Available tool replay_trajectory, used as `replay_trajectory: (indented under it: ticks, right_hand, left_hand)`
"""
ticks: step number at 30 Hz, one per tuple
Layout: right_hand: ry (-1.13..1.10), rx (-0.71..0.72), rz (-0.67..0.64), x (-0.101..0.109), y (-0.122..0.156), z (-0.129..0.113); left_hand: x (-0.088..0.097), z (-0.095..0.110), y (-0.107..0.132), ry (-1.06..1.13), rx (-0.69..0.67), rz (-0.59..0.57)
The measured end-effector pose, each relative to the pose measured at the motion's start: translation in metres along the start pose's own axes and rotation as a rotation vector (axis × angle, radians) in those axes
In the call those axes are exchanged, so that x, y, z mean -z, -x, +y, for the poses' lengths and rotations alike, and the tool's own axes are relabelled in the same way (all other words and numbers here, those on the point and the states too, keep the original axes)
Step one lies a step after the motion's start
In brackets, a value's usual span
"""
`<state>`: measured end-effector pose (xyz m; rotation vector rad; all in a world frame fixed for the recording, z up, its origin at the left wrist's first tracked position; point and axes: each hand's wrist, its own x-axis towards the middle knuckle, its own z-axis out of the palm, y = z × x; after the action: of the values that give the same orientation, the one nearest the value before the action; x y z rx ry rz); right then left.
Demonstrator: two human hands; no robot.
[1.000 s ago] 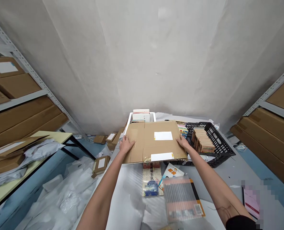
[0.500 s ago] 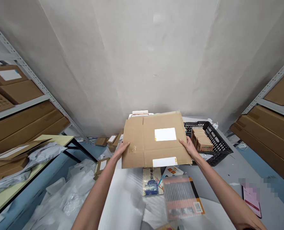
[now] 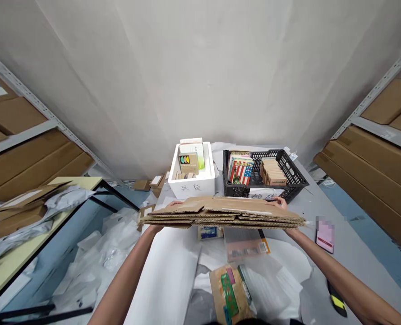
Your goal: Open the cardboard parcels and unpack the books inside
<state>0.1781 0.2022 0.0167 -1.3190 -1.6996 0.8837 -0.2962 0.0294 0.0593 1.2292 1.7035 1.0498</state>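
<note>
Left hand [image 3: 173,205] and right hand [image 3: 277,203] closed on opposite edges of folded corrugated cardboard mailer [image 3: 220,213]; long axis crosswise between them, level.

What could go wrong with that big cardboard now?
The folded cardboard has loose layers, so they could spring open and slip from the left hand or the right hand. It also looks close to the white foam box and the black crate, so it might bump them and knock the books inside.
</note>
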Motion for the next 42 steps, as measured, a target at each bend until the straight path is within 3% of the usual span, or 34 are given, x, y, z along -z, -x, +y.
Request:
replay_trajectory:
  ticks: [3,4,8,11,14,17,21,27,30,36,39,42]
  right_hand:
    - [-0.029,-0.134,-0.13,0.005,0.04,0.028]
    - [-0.039,-0.171,-0.185,0.009,0.055,0.035]
    - [-0.068,-0.205,-0.251,0.03,0.11,0.054]
    - [-0.149,-0.209,-0.322,0.043,0.141,0.062]
    - [-0.259,-0.422,-0.35,0.044,0.159,0.068]
    - [-0.362,-0.571,-0.311,0.035,0.165,0.07]
    - [-0.28,-0.608,-0.129,0.028,0.154,0.052]
    - [-0.302,-0.348,-0.112,0.043,0.135,0.021]
    - [-0.202,-0.332,-0.096,0.046,0.138,0.034]
    - [-0.096,-0.358,-0.236,0.043,0.158,0.075]
    - [-0.131,-0.328,-0.141,0.053,0.154,0.069]
    - [-0.155,-0.261,-0.071,0.069,0.133,0.052]
  left_hand:
    - [-0.032,-0.033,0.03,0.248,0.201,-0.219]
    - [-0.041,-0.045,0.04,0.31,0.275,-0.243]
    - [-0.062,-0.078,0.074,0.442,0.384,-0.215]
    - [-0.069,-0.089,0.097,0.426,0.522,-0.275]
    - [-0.085,-0.096,0.117,0.384,0.599,-0.308]
    - [-0.111,-0.099,0.127,0.343,0.555,-0.154]
    - [-0.132,-0.092,0.12,0.444,0.414,0.026]
    - [-0.119,-0.068,0.101,0.44,0.051,0.082]
    - [-0.122,-0.069,0.098,0.38,0.031,0.081]
    - [-0.142,-0.08,0.091,0.135,0.104,-0.035]
    - [-0.134,-0.068,0.078,-0.003,0.031,0.049]
    - [-0.12,-0.048,0.059,-0.066,-0.069,0.16]
